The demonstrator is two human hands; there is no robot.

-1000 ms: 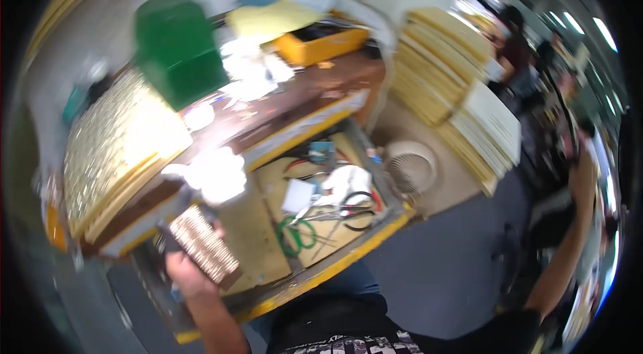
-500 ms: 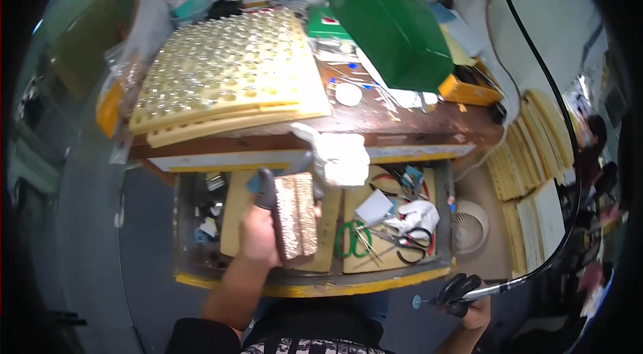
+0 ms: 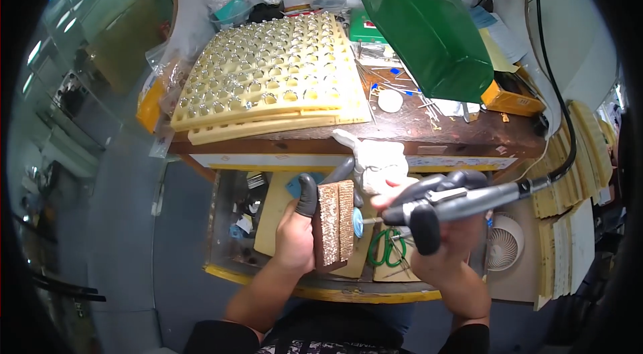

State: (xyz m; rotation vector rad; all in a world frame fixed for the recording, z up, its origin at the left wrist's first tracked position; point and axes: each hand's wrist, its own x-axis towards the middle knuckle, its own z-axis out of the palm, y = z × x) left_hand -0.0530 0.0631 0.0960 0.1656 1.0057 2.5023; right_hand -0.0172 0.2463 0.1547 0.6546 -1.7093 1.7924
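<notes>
My left hand (image 3: pixel 296 233), with black finger covers, grips a wooden block (image 3: pixel 335 223) faced with two strips of coppery bristles. My right hand (image 3: pixel 439 243), also with black finger covers, is closed round a grey rotary handpiece (image 3: pixel 482 200). Its small blue disc (image 3: pixel 358 221) is at the block's right side; whether they touch I cannot tell. Just beyond the block, a white wrapped bundle (image 3: pixel 380 161) hangs at the bench's front edge. An open drawer (image 3: pixel 226 255) below holds green-handled scissors (image 3: pixel 386 251) and small tools.
On the bench (image 3: pixel 435 136) are stacked yellow trays of rings (image 3: pixel 261 79), a large green plastic cover (image 3: pixel 425 29), a yellow box (image 3: pixel 510 98) and thin bits. The handpiece's hose (image 3: pixel 566 139) runs up at the right, where stacked boards (image 3: pixel 566 253) and a round fan (image 3: pixel 504 243) stand.
The view has levelled and turned toward the bench. My right hand has brought the handpiece up from the lower right to beside the block, which my left hand still holds.
</notes>
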